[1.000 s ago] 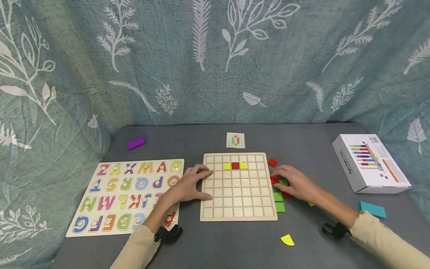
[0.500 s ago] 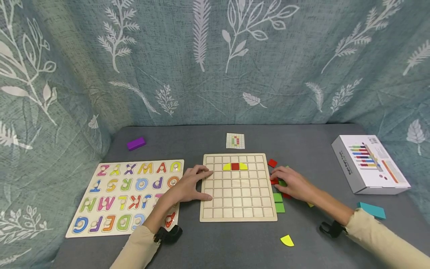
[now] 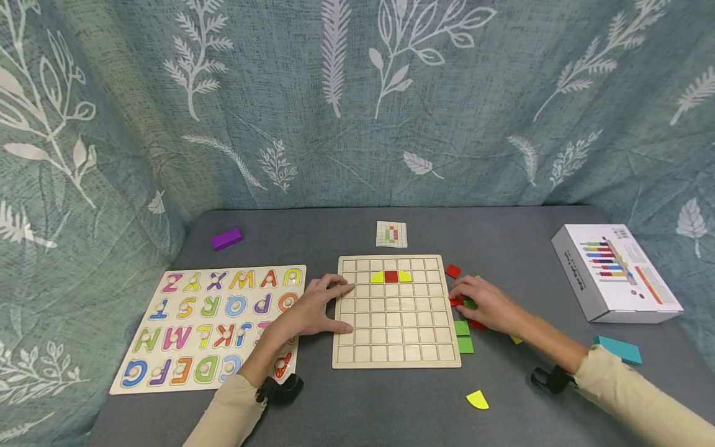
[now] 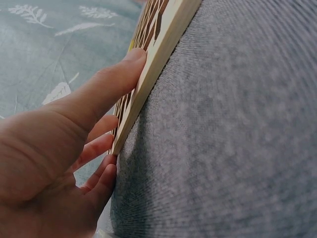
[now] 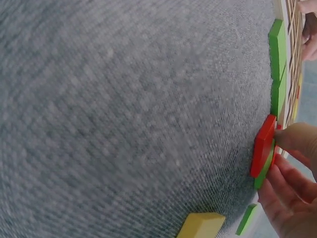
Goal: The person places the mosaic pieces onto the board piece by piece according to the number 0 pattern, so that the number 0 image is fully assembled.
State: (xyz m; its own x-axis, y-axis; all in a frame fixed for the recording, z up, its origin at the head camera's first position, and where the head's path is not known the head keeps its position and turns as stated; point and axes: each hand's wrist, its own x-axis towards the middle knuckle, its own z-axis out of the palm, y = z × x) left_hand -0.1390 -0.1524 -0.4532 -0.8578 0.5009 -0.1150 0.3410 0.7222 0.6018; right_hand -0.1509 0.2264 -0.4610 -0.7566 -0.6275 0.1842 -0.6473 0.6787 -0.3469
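My left hand (image 3: 314, 308) rests on the left edge of a wooden grid board (image 3: 387, 336), its thumb and fingers extended; the left wrist view shows the thumb lying along the rim. At the board's right edge, my right hand (image 3: 485, 303) pinches a small red square tile (image 3: 456, 302) between thumb and fingertips. Another red tile (image 5: 263, 146) and a green tile (image 5: 265, 171) lie close by the fingers in the right wrist view. On the board, a red square (image 3: 391, 276) sits between two yellow quarter-round tiles (image 3: 377, 277) near the top.
Two green tiles (image 3: 465, 344) and a loose red tile (image 3: 453, 270) lie along the board's right side. A yellow quarter-round (image 3: 477, 400) lies nearer. A pattern card (image 3: 391, 234), an alphabet puzzle (image 3: 219, 307), a purple block (image 3: 226, 239), a teal block (image 3: 617, 350) and a white box (image 3: 617, 273) surround it.
Since one second ago, my right hand has shifted slightly left and down, and its fingertips have drawn in around the red tile. The left hand has stayed on the board's edge.
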